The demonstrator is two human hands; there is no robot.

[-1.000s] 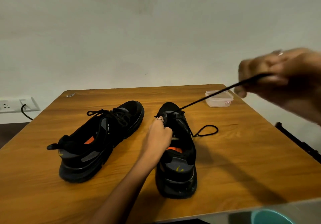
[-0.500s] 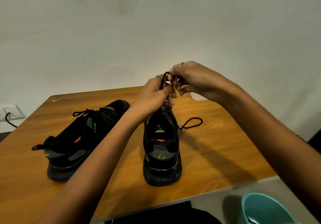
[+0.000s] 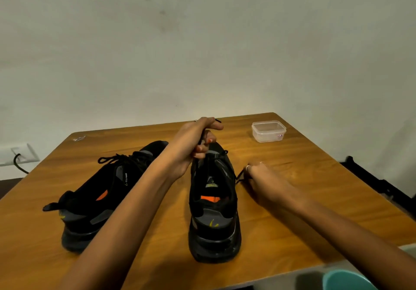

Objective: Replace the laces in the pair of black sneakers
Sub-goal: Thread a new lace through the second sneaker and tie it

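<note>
On table (image 3: pixel 292 211): two sneakers (image 3: pixel 213 199), two hands (image 3: pixel 193 145).

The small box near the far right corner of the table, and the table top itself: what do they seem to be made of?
The small box looks like clear plastic with a slightly cloudy finish: the table shows through its walls, and it carries a small label. The table top looks like wood or a wood-pattern laminate, orange-brown with visible grain and a soft sheen; which one cannot be told from here.
</note>
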